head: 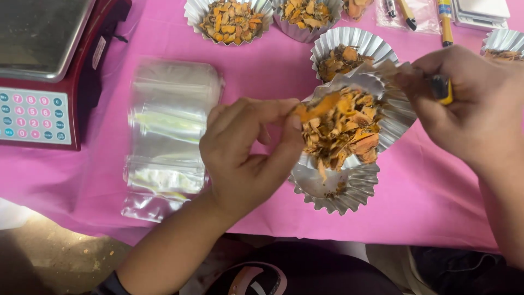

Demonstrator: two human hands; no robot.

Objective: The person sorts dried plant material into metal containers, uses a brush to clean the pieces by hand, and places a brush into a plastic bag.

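L hand (245, 153) pinching, prob, orange chip (316, 106); R hand (469, 109) tilts foil cup (390, 112)

A tilted foil cup (376, 104) of dried slices (344, 128) hangs between the left hand (248, 153) and right hand (469, 104), above a near-empty foil cup (338, 188) on the tablecloth (436, 191); a stack of plastic bags (169, 136) lies to the left, a weighing scale (43, 71) beyond it. Further filled cups (232, 22) stand behind.

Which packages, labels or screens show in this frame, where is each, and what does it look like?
Clear bags: stacked flat left of the left hand, transparent, rectangular.
Weighing scale: top left, red body, steel pan, pale keypad with round buttons; no display visible.
White label: small, on the scale's side.
Clear packet: top right, under pens.
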